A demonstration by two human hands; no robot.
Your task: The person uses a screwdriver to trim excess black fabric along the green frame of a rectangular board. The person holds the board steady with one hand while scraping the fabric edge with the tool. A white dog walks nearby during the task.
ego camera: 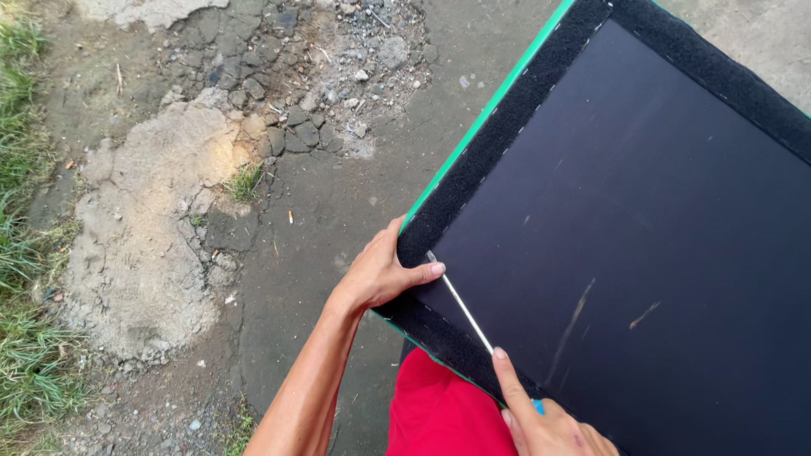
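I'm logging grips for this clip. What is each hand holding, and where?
The left hand grips the black board by its fuzzy left border. The right hand holds a thin white tool by its lower end.

No packages, labels, signs or screens in view

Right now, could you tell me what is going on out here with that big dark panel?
A person is working outdoors on a large black board with a fuzzy black border strip and a green edge. The left hand grips the board's edge, thumb lying on the border. The right hand holds a thin, pale needle-like tool, index finger stretched along it, its tip at the inner edge of the border by the left thumb. Below lies cracked dirt ground with grass at the left.
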